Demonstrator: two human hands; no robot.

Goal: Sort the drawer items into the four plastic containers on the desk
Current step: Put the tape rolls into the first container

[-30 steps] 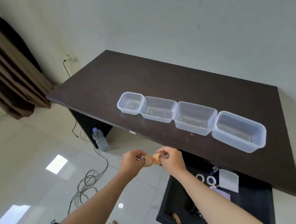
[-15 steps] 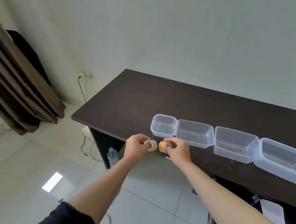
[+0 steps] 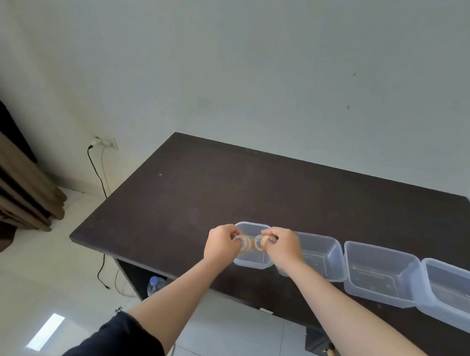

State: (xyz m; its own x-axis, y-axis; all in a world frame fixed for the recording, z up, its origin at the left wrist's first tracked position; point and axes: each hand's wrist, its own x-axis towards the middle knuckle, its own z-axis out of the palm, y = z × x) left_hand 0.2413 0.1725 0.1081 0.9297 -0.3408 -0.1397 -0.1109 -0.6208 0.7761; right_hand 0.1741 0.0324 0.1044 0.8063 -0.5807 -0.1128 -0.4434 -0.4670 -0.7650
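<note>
Four clear plastic containers stand in a row along the front of the dark desk point(image 3: 227, 188). The smallest container point(image 3: 251, 262) is at the left end, then a second container point(image 3: 321, 259), a third container point(image 3: 377, 277) and a fourth container point(image 3: 459, 297) at the right edge. My left hand point(image 3: 222, 244) holds a small roll of clear tape point(image 3: 243, 241) above the smallest container. My right hand point(image 3: 281, 246) holds a yellowish tape roll point(image 3: 262, 241) beside it, over the same container. All four containers look empty.
A brown curtain point(image 3: 4, 182) hangs at the left. A wall socket with a black cable point(image 3: 98, 169) sits behind the desk's left corner. A water bottle point(image 3: 154, 284) stands under the desk. Part of the open drawer point(image 3: 326, 349) shows at the lower right.
Both hands have risen from below the desk edge, near the open drawer, to above the smallest container, each carrying a tape roll. The view has tilted up and the drawer has mostly left the frame.
</note>
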